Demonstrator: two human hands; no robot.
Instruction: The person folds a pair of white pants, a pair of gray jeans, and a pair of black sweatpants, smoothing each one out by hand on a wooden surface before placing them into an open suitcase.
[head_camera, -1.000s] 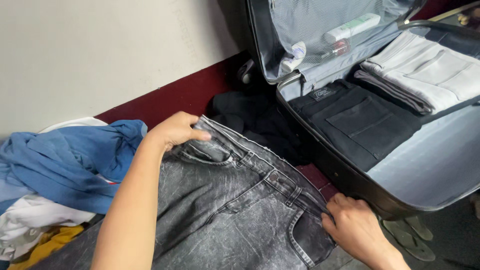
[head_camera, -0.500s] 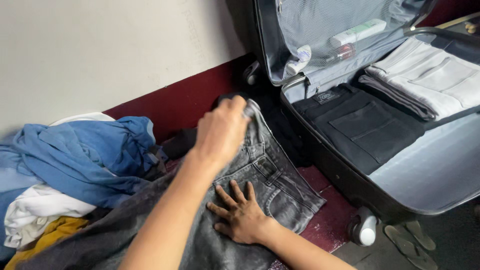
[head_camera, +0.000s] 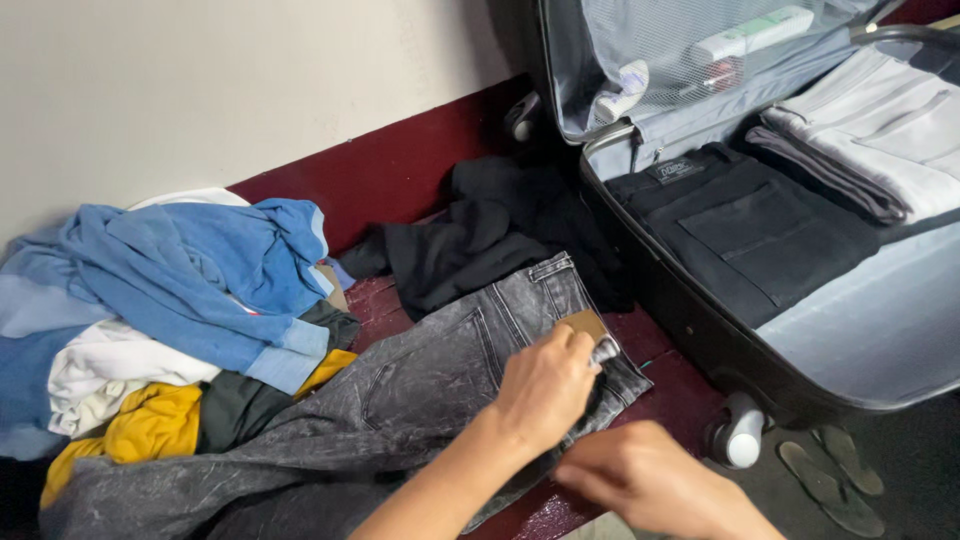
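Note:
Grey acid-washed jeans (head_camera: 430, 370) lie folded lengthwise on the dark red floor, back pocket and tan waist patch facing up. My left hand (head_camera: 545, 385) is closed on the waistband just beside the patch. My right hand (head_camera: 650, 485) sits lower, at the near edge of the waistband, fingers curled and blurred; whether it grips the cloth is unclear. An open black suitcase (head_camera: 690, 320) stands to the right, holding folded black jeans (head_camera: 760, 230) and folded light grey clothes (head_camera: 870, 120).
A crumpled black garment (head_camera: 480, 235) lies between the jeans and the wall. At left is a heap of clothes: blue (head_camera: 190, 270), white (head_camera: 100, 370), yellow (head_camera: 150, 425). The suitcase lid's mesh pocket (head_camera: 700, 50) holds toiletries. Sandals (head_camera: 830, 480) lie by the suitcase wheel (head_camera: 742, 440).
The jeans went from spread open to folded in half, back side up. My left hand came down from the raised waistband onto the patch; my right hand left the flat denim for the near edge.

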